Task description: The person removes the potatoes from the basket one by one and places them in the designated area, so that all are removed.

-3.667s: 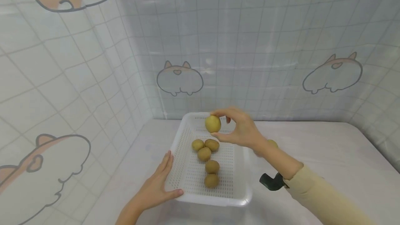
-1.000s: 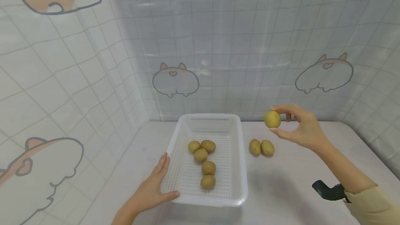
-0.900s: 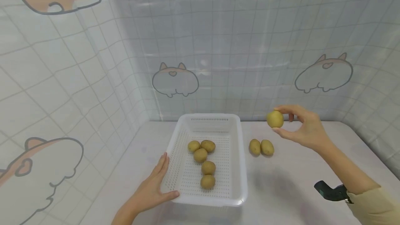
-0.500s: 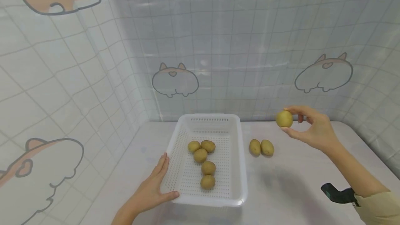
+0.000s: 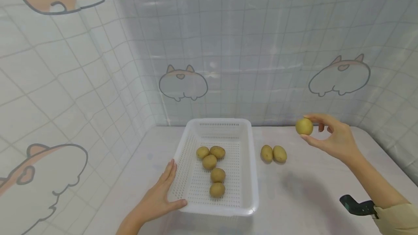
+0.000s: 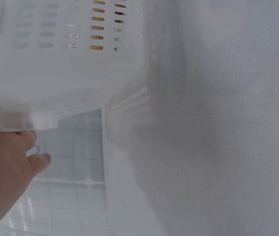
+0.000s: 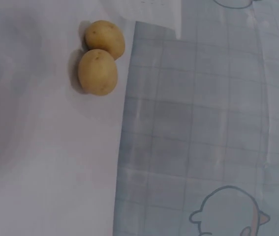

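Note:
In the head view my right hand (image 5: pixel 339 139) pinches a round yellowish potato (image 5: pixel 304 126) between thumb and fingers, held in the air above the table's right side. Left of that hand and lower, two potatoes (image 5: pixel 273 154) lie side by side on the table; both also show in the right wrist view. My left hand (image 5: pixel 156 197) rests against the near left corner of a white perforated plastic basket (image 5: pixel 254 177). Its fingers lie straight along the left side, its thumb on the front rim. Several potatoes (image 5: pixel 209 162) sit inside the basket.
A white cloth covers the table (image 5: pixel 313 188). Behind and beside it hang sheets (image 5: pixel 261 64) with a grid and cartoon dogs. A dark strap-like device (image 5: pixel 357 206) sits on my right forearm by the sleeve cuff (image 5: pixel 396 218).
My right hand has carried the potato from above the basket to the right, past the two potatoes on the table, and still drifts right. The left hand and the basket keep their places.

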`<state>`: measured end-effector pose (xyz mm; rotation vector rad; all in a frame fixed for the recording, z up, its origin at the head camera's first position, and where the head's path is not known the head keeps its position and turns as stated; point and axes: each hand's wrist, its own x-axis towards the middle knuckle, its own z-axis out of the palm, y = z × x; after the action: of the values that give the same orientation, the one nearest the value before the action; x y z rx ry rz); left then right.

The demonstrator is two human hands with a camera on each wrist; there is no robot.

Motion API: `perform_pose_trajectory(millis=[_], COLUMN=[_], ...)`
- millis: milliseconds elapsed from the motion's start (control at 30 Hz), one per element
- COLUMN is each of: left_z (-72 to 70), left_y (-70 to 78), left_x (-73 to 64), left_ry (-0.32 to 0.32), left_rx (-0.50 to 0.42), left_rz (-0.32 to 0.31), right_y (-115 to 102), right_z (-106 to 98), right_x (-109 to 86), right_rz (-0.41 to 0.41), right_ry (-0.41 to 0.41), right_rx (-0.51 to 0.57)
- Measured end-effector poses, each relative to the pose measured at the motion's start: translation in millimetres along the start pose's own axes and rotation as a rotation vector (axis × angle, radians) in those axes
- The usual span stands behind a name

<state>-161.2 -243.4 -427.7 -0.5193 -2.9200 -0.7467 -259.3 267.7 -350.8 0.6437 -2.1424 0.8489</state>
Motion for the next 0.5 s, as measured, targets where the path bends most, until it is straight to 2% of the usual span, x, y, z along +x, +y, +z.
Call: perform_pose_trajectory(millis=[500], left_z=[-0.2], left_y=[-0.4], left_x=[0.8], left_ry=[-0.004], left_rx=[-0.002], left_rz=[-0.008], right_y=[19], right_z=[7], right_x=[-11.7], right_rz=[0.052], right_ry=[-0.003], right_rx=[-0.006])
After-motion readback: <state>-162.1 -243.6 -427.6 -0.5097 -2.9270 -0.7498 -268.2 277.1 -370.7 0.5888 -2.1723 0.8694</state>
